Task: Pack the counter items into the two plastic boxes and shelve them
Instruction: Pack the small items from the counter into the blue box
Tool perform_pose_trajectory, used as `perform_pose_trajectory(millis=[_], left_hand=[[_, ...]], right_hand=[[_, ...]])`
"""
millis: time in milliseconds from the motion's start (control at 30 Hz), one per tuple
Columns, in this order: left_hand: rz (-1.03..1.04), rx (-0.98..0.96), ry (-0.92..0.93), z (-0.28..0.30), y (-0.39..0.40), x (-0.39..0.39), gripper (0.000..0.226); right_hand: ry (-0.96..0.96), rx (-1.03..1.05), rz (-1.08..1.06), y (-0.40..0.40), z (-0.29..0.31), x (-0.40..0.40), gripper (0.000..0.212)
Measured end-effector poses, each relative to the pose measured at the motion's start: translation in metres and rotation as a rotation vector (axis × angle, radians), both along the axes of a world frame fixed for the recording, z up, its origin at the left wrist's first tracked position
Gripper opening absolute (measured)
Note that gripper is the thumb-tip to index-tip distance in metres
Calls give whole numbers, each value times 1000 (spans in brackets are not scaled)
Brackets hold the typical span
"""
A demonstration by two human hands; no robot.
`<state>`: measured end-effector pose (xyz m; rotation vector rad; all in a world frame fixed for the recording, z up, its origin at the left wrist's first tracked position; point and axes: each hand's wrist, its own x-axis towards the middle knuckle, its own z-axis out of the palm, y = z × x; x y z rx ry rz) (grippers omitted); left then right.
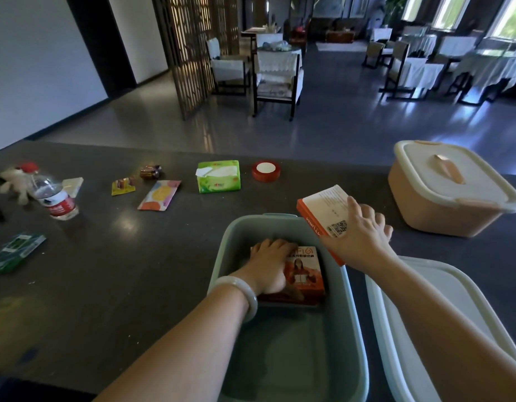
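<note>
— While one book (pixel 304 278) is pressed flat inside the green box (pixel 351 300) by the left hand (pixel 269 264), where is the second?

— Gripped by the right hand's (pixel 359 237) curled fingers, it is tilted over the box's far right rim, long axis angled downward into it.

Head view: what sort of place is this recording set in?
Probably a restaurant or hotel dining hall, seen from behind a dark service counter. Beyond it stand tables with white cloths, rows of matching chairs and a wooden lattice screen, with large windows at the far end.
</note>
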<state>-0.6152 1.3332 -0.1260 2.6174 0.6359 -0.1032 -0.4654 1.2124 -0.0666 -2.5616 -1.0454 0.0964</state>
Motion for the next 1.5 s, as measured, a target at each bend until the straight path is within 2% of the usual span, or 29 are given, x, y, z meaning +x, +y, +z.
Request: perform_pose_trajectory(millis=[67, 400, 633, 867, 933, 1067, 1100, 1167, 1233, 1333, 1433, 1500], left_hand=[[-7, -6, -4, -2, -3, -1, 90], [23, 42, 24, -5, -6, -4, 93], [60, 7, 42, -2, -8, -6, 96], [58, 77, 76, 27, -12, -5, 100], [136, 91, -20, 47, -8, -13, 91], [461, 95, -374, 75, 17, -45, 60], [543, 57, -382, 76, 23, -52, 55], [671, -139, -313, 70, 30, -60, 50], [700, -296, -249, 55, 32, -62, 40], [697, -337, -278, 30, 34, -65, 20], [719, -345, -354, 22, 34, -66, 20], [730, -370, -364, 20, 35, -66, 28]], right_hand=[[5, -4, 2, -1, 0, 1, 103], [10, -16, 18, -2, -3, 3, 103], [9, -39, 34, -1, -2, 3, 105], [37, -39, 48, -4, 2, 1, 104], [36, -37, 61, -4, 5, 1, 106], [22, 1, 158, 1, 14, -1, 110], [25, 12, 213, 4, 16, -3, 111], [46, 6, 337, 12, 19, -11, 115], [85, -51, 429, 19, 17, -20, 118], [105, -137, 524, 27, 7, -30, 117], [130, -170, 594, 32, 2, -32, 116], [153, -221, 661, 33, -2, -32, 114]])
